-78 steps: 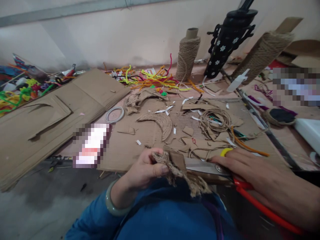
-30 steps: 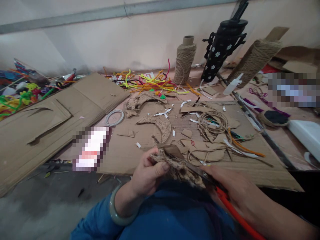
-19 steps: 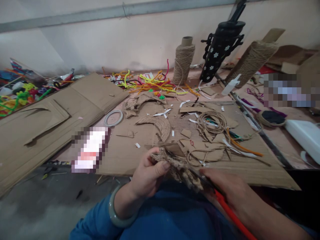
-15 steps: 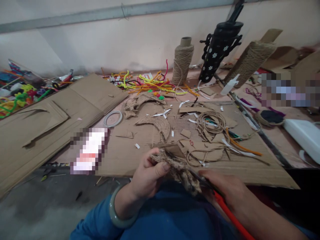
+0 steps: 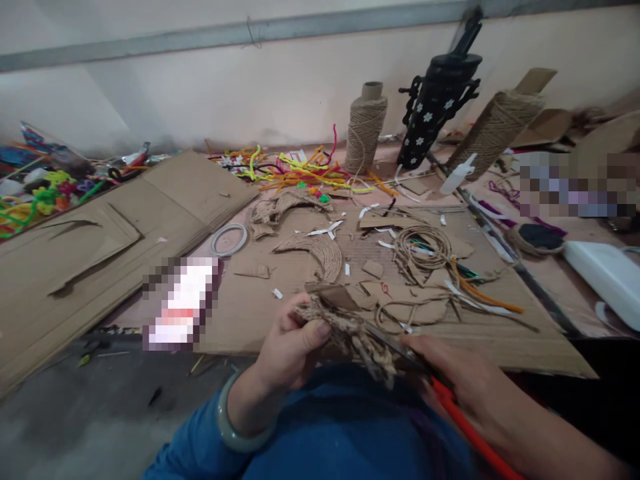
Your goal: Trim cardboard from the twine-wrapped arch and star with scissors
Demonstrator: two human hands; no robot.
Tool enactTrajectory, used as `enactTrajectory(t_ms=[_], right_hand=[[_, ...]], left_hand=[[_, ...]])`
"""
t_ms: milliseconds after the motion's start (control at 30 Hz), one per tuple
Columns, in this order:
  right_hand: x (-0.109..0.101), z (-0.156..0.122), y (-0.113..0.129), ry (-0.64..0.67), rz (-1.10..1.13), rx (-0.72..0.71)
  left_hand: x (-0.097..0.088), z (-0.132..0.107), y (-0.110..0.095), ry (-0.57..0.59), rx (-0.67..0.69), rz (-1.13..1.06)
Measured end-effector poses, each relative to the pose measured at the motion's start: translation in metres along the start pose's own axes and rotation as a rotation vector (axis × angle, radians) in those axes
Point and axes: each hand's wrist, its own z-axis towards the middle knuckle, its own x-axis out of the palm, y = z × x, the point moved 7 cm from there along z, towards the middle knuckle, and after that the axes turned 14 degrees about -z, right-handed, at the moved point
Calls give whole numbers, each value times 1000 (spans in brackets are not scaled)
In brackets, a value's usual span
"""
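My left hand [image 5: 293,347] pinches a piece of cardboard [image 5: 333,295] covered in frayed jute twine [image 5: 357,333], thumb on top. In my right hand [image 5: 455,367] are scissors with long red handles [image 5: 455,407]. Their dark blades [image 5: 395,347] lie along the right side of the frayed piece; I cannot tell whether they are parted. Just beyond my hands, a crescent wrapped in twine [image 5: 327,257] rests on the cardboard sheet [image 5: 235,320]. Farther back lies a second twine-covered curved piece [image 5: 285,203].
A coil of twine [image 5: 423,247] lies among cardboard scraps and white strips. Twine spools [image 5: 367,127] and a black flowered vase [image 5: 427,113] stand behind, near a glue bottle [image 5: 457,175]. At left are a tape roll [image 5: 229,240], a blurred-out phone [image 5: 183,303] and folded cardboard [image 5: 165,193].
The frayed piece has shifted slightly left and tilted, showing more loose strands at its lower end. The scissors have turned a little against it. The whole view has moved slightly.
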Motion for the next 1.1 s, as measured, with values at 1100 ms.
enactTrajectory(t_ms=[1100], right_hand=[[4,6,22,-226,87,-158]], left_hand=[[-1,1,17,-74,-102,36]])
